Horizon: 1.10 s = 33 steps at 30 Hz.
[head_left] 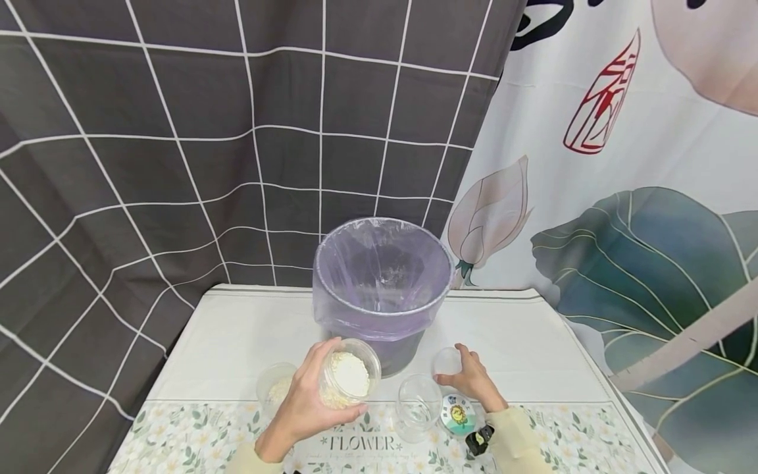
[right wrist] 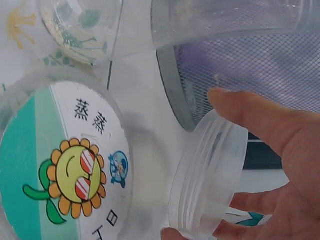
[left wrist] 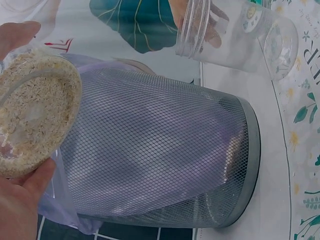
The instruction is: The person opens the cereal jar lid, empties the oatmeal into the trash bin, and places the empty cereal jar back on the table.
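My left hand (head_left: 302,405) grips a clear plastic jar (head_left: 360,359) of pale oat-like flakes, its mouth tilted toward the head camera. In the left wrist view the flakes (left wrist: 42,100) show through the jar's bottom, in front of the lined mesh bin (left wrist: 165,145). Over on the right, my right hand (head_left: 470,380) pinches a translucent screw lid (right wrist: 207,175) by its edge, thumb on one side and fingers on the other. Between the hands stands a clear jar (head_left: 418,403) with no lid. Close to my right wrist lies a round lid (head_left: 458,415) with a sunflower label.
Behind the hands stands the bin, with a purple bag (head_left: 331,309) folded over its rim. Another clear container (head_left: 274,380) with pale contents is partly hidden beyond my left hand. A flower-print cloth (head_left: 195,428) covers the table front; a dark grid curtain (head_left: 284,158) hangs behind.
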Each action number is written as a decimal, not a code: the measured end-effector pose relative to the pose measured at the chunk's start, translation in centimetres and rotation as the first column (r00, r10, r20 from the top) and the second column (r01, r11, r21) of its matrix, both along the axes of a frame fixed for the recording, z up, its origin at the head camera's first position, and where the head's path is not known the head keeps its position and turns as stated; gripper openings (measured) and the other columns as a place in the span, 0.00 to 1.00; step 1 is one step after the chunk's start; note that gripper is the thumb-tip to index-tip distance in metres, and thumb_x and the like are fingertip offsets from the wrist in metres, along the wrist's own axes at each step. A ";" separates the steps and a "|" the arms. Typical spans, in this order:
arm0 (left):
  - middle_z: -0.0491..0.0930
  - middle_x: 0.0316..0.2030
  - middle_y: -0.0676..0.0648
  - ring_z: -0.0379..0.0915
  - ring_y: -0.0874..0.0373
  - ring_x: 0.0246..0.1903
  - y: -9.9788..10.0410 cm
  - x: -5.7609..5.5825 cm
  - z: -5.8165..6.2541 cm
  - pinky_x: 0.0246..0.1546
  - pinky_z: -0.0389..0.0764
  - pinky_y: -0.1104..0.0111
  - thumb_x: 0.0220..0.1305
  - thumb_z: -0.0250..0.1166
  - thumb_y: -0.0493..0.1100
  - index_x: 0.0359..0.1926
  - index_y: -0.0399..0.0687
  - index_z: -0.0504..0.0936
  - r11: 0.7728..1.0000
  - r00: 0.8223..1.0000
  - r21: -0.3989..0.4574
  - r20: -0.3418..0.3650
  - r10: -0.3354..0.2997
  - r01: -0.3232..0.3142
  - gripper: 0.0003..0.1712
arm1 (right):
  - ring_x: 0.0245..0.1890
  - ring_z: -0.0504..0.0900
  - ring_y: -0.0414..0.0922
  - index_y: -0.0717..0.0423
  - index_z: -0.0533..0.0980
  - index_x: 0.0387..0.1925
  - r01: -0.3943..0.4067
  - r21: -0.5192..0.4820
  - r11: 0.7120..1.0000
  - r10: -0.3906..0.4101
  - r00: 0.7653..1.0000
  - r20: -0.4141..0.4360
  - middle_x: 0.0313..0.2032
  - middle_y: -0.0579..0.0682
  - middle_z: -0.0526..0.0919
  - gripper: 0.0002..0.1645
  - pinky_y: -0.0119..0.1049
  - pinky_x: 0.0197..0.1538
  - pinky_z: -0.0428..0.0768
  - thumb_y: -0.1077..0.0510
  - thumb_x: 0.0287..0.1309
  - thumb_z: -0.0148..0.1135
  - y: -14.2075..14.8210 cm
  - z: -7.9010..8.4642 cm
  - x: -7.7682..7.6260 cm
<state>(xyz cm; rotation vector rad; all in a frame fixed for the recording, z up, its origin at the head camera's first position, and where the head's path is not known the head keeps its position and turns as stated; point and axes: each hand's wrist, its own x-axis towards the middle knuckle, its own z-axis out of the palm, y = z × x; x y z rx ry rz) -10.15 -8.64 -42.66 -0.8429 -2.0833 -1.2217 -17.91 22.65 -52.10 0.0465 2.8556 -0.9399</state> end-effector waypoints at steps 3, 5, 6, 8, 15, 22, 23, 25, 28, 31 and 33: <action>0.65 0.47 0.43 0.63 0.50 0.45 -0.2 -0.5 -1.0 0.45 0.67 0.60 0.20 0.73 0.54 0.54 0.35 0.60 1.000 1.000 -0.003 0.005 0.012 -0.012 0.56 | 0.45 0.63 0.64 0.62 0.52 0.57 0.000 0.001 1.000 0.000 1.000 -0.006 0.48 0.68 0.60 0.59 0.58 0.41 0.65 0.38 0.25 0.66 0.0 -0.3 -0.1; 0.64 0.48 0.44 0.63 0.51 0.46 -0.2 -0.7 -1.4 0.45 0.67 0.60 0.20 0.73 0.54 0.55 0.36 0.59 1.000 1.000 0.000 0.009 0.015 -0.015 0.56 | 0.45 0.63 0.64 0.62 0.53 0.57 0.000 0.001 1.000 0.000 1.000 -0.009 0.47 0.68 0.60 0.59 0.57 0.41 0.65 0.39 0.25 0.67 -0.1 -0.4 -0.1; 0.64 0.48 0.44 0.63 0.51 0.46 -0.2 -0.7 -1.5 0.45 0.66 0.60 0.20 0.73 0.54 0.55 0.36 0.59 1.000 1.000 0.004 0.008 0.013 -0.013 0.56 | 0.45 0.63 0.64 0.62 0.53 0.57 0.000 0.000 1.000 0.000 1.000 -0.011 0.48 0.67 0.60 0.58 0.57 0.41 0.65 0.39 0.25 0.67 -0.1 -0.5 -0.2; 0.64 0.48 0.44 0.62 0.50 0.47 -0.2 -0.8 -1.5 0.46 0.65 0.60 0.20 0.73 0.53 0.54 0.35 0.59 1.000 1.000 0.013 0.004 0.009 -0.009 0.56 | 0.45 0.62 0.64 0.63 0.53 0.57 -0.003 -0.002 1.000 0.003 1.000 -0.016 0.48 0.67 0.60 0.58 0.57 0.41 0.65 0.41 0.25 0.68 -0.1 -0.6 -0.2; 0.65 0.47 0.42 0.62 0.49 0.46 -0.3 -0.9 -1.2 0.48 0.63 0.63 0.20 0.74 0.52 0.54 0.33 0.59 0.999 1.000 0.037 -0.014 0.005 -0.005 0.56 | 0.45 0.62 0.64 0.64 0.53 0.57 -0.011 0.018 1.000 0.012 0.999 -0.033 0.48 0.67 0.60 0.56 0.57 0.41 0.65 0.45 0.27 0.68 -0.4 -0.9 -0.4; 0.65 0.47 0.43 0.63 0.50 0.45 -0.4 -0.8 -1.0 0.46 0.65 0.64 0.21 0.73 0.52 0.54 0.34 0.59 0.999 1.000 0.041 -0.003 0.027 -0.027 0.56 | 0.44 0.62 0.65 0.66 0.53 0.56 -0.026 0.093 0.995 0.031 0.998 -0.059 0.48 0.68 0.60 0.54 0.56 0.42 0.65 0.49 0.28 0.69 -0.5 -1.4 -0.6; 0.65 0.47 0.43 0.63 0.50 0.45 -0.4 -0.8 -1.0 0.46 0.65 0.64 0.21 0.73 0.52 0.54 0.34 0.59 0.999 1.000 0.040 -0.002 0.029 -0.029 0.56 | 0.44 0.62 0.65 0.66 0.53 0.56 -0.024 0.098 0.995 0.030 0.998 -0.062 0.48 0.68 0.60 0.54 0.56 0.42 0.65 0.49 0.28 0.69 -0.5 -1.4 -0.6; 0.65 0.47 0.44 0.63 0.51 0.45 -0.4 -0.7 -0.9 0.46 0.65 0.64 0.21 0.73 0.53 0.54 0.34 0.60 0.999 0.999 0.035 0.002 0.039 -0.039 0.56 | 0.44 0.62 0.66 0.67 0.53 0.55 -0.027 0.107 0.994 0.034 0.997 -0.065 0.48 0.68 0.59 0.53 0.56 0.42 0.65 0.50 0.28 0.69 -0.5 -1.6 -0.7; 0.65 0.47 0.44 0.63 0.51 0.46 -0.5 -0.8 -0.8 0.46 0.65 0.64 0.21 0.73 0.53 0.54 0.34 0.59 0.998 0.999 0.029 -0.001 0.047 -0.047 0.56 | 0.44 0.62 0.65 0.67 0.53 0.56 -0.019 0.105 0.994 0.025 0.998 -0.059 0.48 0.69 0.59 0.53 0.55 0.43 0.65 0.50 0.28 0.69 -0.5 -1.9 -0.7; 0.65 0.47 0.44 0.62 0.50 0.46 -0.6 -0.9 -0.7 0.47 0.65 0.63 0.20 0.73 0.53 0.54 0.34 0.59 0.999 0.999 0.027 -0.006 0.042 -0.042 0.56 | 0.44 0.62 0.66 0.68 0.53 0.56 -0.021 0.101 0.995 0.027 0.998 -0.056 0.48 0.69 0.59 0.54 0.56 0.43 0.65 0.50 0.27 0.70 -0.6 -2.1 -0.8; 0.65 0.47 0.44 0.62 0.50 0.46 -0.7 -1.0 -0.6 0.47 0.65 0.62 0.20 0.74 0.53 0.54 0.34 0.59 0.999 0.999 0.029 -0.012 0.036 -0.036 0.56 | 0.45 0.62 0.65 0.67 0.53 0.56 -0.021 0.096 0.995 0.026 0.998 -0.053 0.48 0.69 0.59 0.55 0.55 0.43 0.65 0.49 0.26 0.70 -0.6 -2.2 -0.8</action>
